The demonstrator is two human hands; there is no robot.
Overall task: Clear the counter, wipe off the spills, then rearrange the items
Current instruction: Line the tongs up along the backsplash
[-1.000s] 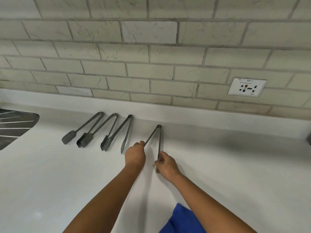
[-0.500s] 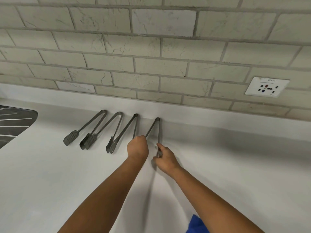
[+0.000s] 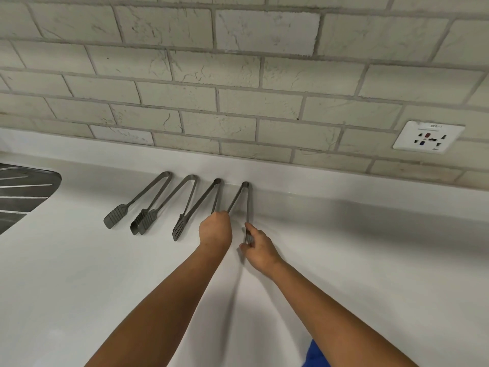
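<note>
Tongs are lining up along the back of the surface [image 3: 79,287], and we are setting the fourth pair of tongs [image 3: 244,201] into that row. Our left hand [image 3: 215,230] is closing around the pair's left arm, fingers curled into a loose fist on it, while our right hand [image 3: 258,249] is pinching the tip of the right arm between thumb and fingers. The hinge end is lying against the raised back edge, ahead of both hands.

To the left of our left hand, three other tongs [image 3: 164,205] are already lying side by side, hinges toward the wall and tips pointing back at us. Farther left, a metal draining board [image 3: 23,192] is showing at the edge of view. A wall socket [image 3: 428,136] is sitting well off to the right of our right hand, above the surface.

We are judging the task to be in its last stage: the surface is looking bare and clean around our hands, with no spills showing, so clearing and wiping seem finished. What is remaining is squaring this pair with its neighbours and letting go. A blue cloth [image 3: 316,354] is peeking in below our right forearm; whether more items are waiting out of view, we cannot tell.
</note>
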